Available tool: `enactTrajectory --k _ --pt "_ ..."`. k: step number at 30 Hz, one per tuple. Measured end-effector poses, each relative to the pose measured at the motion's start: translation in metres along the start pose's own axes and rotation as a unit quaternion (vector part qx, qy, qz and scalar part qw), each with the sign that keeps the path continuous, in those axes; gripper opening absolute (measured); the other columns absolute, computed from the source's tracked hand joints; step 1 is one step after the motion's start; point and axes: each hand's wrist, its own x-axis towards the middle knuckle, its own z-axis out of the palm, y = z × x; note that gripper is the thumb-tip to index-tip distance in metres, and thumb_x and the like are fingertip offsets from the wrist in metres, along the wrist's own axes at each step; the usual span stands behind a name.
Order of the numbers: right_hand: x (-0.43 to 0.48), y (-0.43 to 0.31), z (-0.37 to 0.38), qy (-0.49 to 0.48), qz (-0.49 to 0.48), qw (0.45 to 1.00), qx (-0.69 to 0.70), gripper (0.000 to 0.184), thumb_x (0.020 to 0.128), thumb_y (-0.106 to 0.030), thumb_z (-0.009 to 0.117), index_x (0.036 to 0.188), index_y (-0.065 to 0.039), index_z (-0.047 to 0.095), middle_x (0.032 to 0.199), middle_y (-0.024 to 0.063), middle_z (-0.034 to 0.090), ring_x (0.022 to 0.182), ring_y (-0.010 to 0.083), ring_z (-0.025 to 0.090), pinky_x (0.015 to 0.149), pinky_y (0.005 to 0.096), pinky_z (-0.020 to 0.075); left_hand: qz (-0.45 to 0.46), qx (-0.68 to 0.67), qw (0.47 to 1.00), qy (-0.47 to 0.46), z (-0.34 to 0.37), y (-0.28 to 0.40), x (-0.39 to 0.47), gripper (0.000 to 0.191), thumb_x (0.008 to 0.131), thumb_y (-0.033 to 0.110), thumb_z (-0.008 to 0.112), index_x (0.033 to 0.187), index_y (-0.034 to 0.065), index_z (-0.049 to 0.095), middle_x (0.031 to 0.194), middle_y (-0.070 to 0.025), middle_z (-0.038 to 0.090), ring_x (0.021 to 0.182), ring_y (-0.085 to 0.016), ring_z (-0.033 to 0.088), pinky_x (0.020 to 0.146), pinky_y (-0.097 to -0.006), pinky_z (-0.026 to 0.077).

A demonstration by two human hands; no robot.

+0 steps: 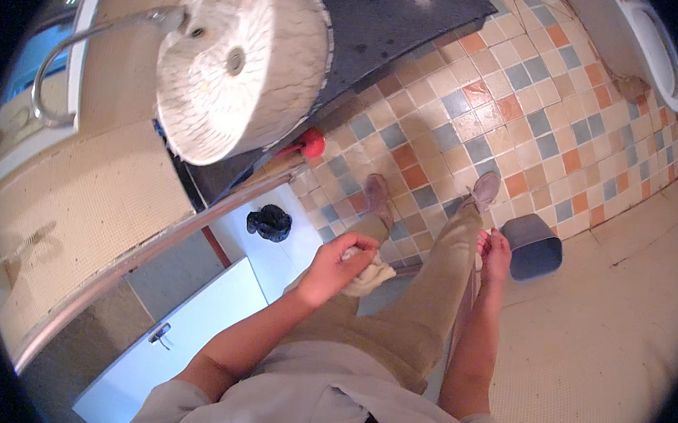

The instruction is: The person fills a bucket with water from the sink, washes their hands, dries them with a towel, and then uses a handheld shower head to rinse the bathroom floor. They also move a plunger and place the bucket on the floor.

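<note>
My left hand is closed round a crumpled cream cloth in front of my thighs. Beside my other leg, my right hand hangs with loosely curled fingers near a grey waste bin; I see nothing in it, though its palm shows only in part. To the upper left, a ribbed white vessel basin stands on a dark countertop. A curved chrome faucet arches beside it.
A red object is at the counter's lower edge. A black bag lies on the pale floor at the left, near a white door with a metal handle. Multicoloured floor tiles lie ahead. A white toilet seat is at the upper right.
</note>
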Motion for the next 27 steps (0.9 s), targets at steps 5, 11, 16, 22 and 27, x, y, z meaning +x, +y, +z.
enactTrajectory --k 5,11,16,22,27 --pt "-0.041 -0.025 -0.008 0.006 -0.013 0.996 -0.09 0.023 0.095 -0.021 0.056 0.11 -0.004 0.057 0.091 0.0097 0.068 0.066 0.0116 0.061 0.059 0.023 0.0509 -0.009 -0.015 0.999 0.037 -0.04 0.009 -0.032 0.019 0.088 0.012 0.061 0.104 0.0029 0.064 0.092 -0.002 0.065 0.086 -0.008 0.058 0.077 -0.0231 0.046" --pt "-0.088 -0.006 -0.018 0.021 -0.009 0.984 -0.179 0.019 0.095 -0.022 0.055 0.103 -0.005 0.057 0.085 0.0076 0.067 0.065 0.0121 0.061 0.057 0.0238 0.0516 0.019 -0.066 0.988 0.138 -0.111 -0.02 -0.076 0.017 0.087 0.012 0.06 0.101 0.0037 0.065 0.094 -0.0037 0.066 0.089 -0.011 0.058 0.082 -0.0253 0.045" --pt "-0.118 0.037 -0.026 0.027 -0.006 0.973 -0.227 0.014 0.094 -0.019 0.053 0.098 -0.005 0.057 0.08 0.0077 0.066 0.061 0.0142 0.061 0.052 0.026 0.052 0.028 -0.074 0.974 0.212 -0.181 -0.057 -0.1 0.016 0.084 0.011 0.062 0.098 0.0033 0.066 0.091 -0.0037 0.067 0.086 -0.01 0.059 0.079 -0.025 0.046" --pt "-0.16 0.065 -0.005 0.027 -0.087 0.967 -0.239 0.017 0.093 -0.014 0.053 0.102 0.0 0.057 0.078 0.0107 0.065 0.059 0.0137 0.06 0.05 0.0268 0.0505 0.052 -0.053 0.97 0.23 -0.232 -0.071 -0.112 0.015 0.084 0.01 0.062 0.096 0.0035 0.067 0.088 -0.0034 0.067 0.084 -0.009 0.059 0.078 -0.025 0.047" --pt "-0.208 0.058 0.021 0.047 -0.164 0.965 -0.199 0.016 0.095 -0.01 0.051 0.105 0.001 0.055 0.086 0.0087 0.063 0.065 0.0133 0.059 0.054 0.0256 0.0489 0.098 -0.073 0.979 0.165 -0.239 -0.055 -0.099 0.015 0.084 0.008 0.062 0.096 0.002 0.066 0.088 -0.0025 0.066 0.084 -0.009 0.058 0.078 -0.0245 0.047"
